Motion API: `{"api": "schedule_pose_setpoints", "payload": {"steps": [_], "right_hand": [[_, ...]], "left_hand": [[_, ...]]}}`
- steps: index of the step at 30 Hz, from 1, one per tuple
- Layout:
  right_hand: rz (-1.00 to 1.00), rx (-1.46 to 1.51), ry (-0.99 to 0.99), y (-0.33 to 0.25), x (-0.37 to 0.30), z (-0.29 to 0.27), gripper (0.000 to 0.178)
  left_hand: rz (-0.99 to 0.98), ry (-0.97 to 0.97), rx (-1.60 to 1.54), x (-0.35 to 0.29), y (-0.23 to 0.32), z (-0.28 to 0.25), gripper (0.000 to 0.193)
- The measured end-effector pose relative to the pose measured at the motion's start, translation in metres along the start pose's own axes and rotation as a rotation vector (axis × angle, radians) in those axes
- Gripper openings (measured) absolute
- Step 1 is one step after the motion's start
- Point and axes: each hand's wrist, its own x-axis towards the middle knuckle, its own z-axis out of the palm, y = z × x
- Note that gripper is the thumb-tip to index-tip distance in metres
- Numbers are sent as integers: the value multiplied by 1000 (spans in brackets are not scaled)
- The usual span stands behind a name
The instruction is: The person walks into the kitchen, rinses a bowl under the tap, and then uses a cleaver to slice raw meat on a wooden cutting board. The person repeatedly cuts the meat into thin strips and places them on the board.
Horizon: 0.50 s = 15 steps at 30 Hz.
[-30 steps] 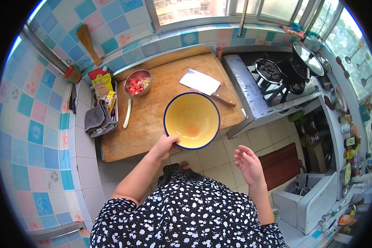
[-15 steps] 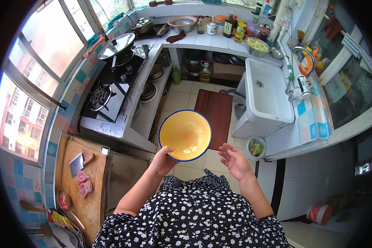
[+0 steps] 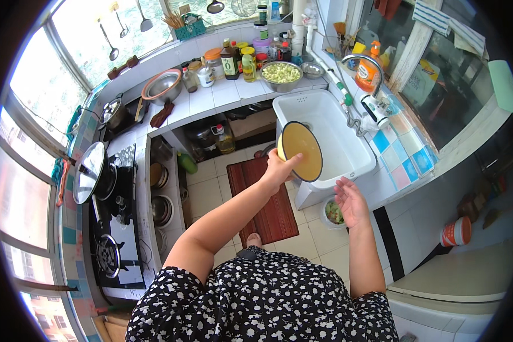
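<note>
In left hand (image 3: 280, 170), tilted yellow bowl (image 3: 303, 147); right hand (image 3: 352, 203) apart.

Red mat (image 3: 275, 219) on tiled floor (image 3: 309, 248)

Left hand (image 3: 279, 170) gripping, right hand (image 3: 352, 204) loosely uncurled, both forearms (image 3: 233, 208) bare

Yellow bowl (image 3: 305, 142), dark rim, tipped, mouth facing right. I've got it by the side, left hand (image 3: 281, 169), near sink (image 3: 343, 139).
</note>
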Motion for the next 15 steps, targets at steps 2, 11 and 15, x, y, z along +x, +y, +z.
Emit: {"api": "schedule_pose_setpoints", "payload": {"steps": [2,11,15], "right_hand": [[-50,-62,70,-12,15,22,30],[-228,-342,299,-35,99,25,45],[-475,-707,502,-71,179,-18,61]], "left_hand": [[113,47,325,44,10,11,95],[495,39,838,183,42,49,112],[365,56,557,259,29,57,105]]}}
